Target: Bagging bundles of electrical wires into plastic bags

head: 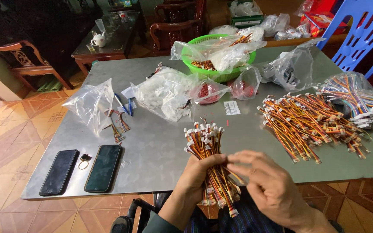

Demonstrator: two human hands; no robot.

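**Two hands on one bundle of wire harnesses at a steel table**

At the near table edge, the left hand [197, 172] is closed around the middle of a bundle of striped wire harnesses [208, 149], its fingers wrapped tight about the cables. The bundle's long axis runs almost straight away from the person: white connectors fan out beyond the fist over the steel table [160, 146], while the lower ends hang below it toward the lap. The right hand [266, 181] sits just right of the bundle, fingers loosely curled, its thumb and forefinger tips meeting at the wires just beside the left fist; whether they pinch a single wire cannot be told. Left of the hands lie two dark phones [83, 169] with a key ring between them. Farther right of the fingers spreads a loose heap of finished harnesses [316, 125]. Beyond, clear plastic bags [165, 92] of parts sit before a green basket [221, 75].
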